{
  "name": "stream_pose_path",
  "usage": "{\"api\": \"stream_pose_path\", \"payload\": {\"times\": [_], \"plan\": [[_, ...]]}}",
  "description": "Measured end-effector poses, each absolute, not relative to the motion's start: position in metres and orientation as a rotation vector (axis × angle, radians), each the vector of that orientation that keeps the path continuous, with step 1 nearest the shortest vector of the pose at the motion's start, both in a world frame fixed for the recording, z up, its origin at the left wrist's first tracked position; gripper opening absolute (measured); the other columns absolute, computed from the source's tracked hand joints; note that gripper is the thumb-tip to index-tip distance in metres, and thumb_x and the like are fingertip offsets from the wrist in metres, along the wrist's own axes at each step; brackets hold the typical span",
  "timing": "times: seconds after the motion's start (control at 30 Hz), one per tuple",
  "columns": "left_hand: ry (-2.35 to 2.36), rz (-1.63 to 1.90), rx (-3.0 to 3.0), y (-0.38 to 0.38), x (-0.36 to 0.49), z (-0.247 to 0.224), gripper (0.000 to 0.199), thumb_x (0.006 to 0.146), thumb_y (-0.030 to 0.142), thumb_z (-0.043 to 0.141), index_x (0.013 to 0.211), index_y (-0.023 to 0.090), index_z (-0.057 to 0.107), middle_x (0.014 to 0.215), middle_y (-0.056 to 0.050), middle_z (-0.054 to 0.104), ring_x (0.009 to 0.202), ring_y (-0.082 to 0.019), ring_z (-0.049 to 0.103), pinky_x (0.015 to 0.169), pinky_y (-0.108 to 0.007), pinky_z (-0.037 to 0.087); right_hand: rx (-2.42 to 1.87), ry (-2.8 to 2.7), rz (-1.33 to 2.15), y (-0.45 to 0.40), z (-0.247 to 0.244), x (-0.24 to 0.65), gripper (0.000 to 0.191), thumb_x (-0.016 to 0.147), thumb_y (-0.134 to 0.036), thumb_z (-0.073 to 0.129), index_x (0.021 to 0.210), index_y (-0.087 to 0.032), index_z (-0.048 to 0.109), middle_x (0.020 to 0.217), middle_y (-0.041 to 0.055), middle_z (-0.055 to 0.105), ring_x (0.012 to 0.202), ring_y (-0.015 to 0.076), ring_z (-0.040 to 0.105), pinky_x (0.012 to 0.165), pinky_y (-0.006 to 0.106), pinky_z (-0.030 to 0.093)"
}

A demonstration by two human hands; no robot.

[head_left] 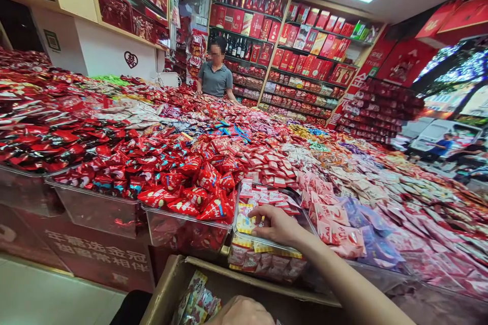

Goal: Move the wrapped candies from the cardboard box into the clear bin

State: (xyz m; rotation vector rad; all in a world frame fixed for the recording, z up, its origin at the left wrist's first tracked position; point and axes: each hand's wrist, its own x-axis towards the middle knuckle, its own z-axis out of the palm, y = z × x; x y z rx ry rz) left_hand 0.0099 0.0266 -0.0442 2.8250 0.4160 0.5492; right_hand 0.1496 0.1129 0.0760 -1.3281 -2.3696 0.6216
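My right hand (272,224) is over the front of a clear plastic bin (267,245), beside yellow-and-white candy packets (244,222) lying on pink ones. Its fingers are curved, with a gap between thumb and index finger, and nothing shows in its grasp. At the bottom edge, my left hand (244,312) is inside an open cardboard box (244,275). Only its back is visible; the fingers are hidden. Wrapped candies (196,302) in yellow and clear packaging lie in the box, left of that hand.
Bins of red packets (208,200) adjoin on the left, pink and purple packets (375,244) on the right. Candy heaps cover the wide display. A person (215,76) in a grey shirt stands behind it, before shelves (247,25) of bottles and red boxes.
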Motion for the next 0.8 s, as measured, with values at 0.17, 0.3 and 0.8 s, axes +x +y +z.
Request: {"api": "stream_pose_path", "payload": {"times": [0.17,0.3,0.8], "plan": [[0.437,0.453,2.859,0.0266,0.0108,-0.0454,0.011,0.076,0.029,0.055,0.079,0.021,0.062,0.064,0.004,0.067,0.054,-0.011,0.061,0.043,-0.017,0.035,-1.319,-2.345,0.605,0.1115,0.0768,0.1485,0.027,0.066,-0.024,0.063,0.091,-0.016,0.061,0.08,0.0024,0.061,0.065,0.0114,0.051,0.058,0.02,0.039],[0.455,0.44,2.851,0.0262,0.0111,-0.0455,0.013,0.077,0.03,0.054,0.079,0.021,0.063,0.063,0.003,0.067,0.053,-0.011,0.06,0.043,-0.017,0.035,-1.303,-2.365,0.553,0.1105,0.0775,0.1483,0.021,0.068,-0.024,0.06,0.088,-0.015,0.061,0.077,0.0026,0.061,0.064,0.0115,0.051,0.057,0.02,0.038],[0.471,0.372,2.838,0.0247,0.01,-0.0405,0.009,0.071,0.028,0.061,0.077,0.021,0.063,0.064,0.004,0.067,0.053,-0.01,0.06,0.042,-0.017,0.033,-1.246,-2.376,0.446,0.1086,0.0778,0.1501,0.013,0.074,-0.023,0.052,0.081,-0.017,0.062,0.075,0.0028,0.062,0.068,0.0125,0.054,0.061,0.021,0.04]]}}
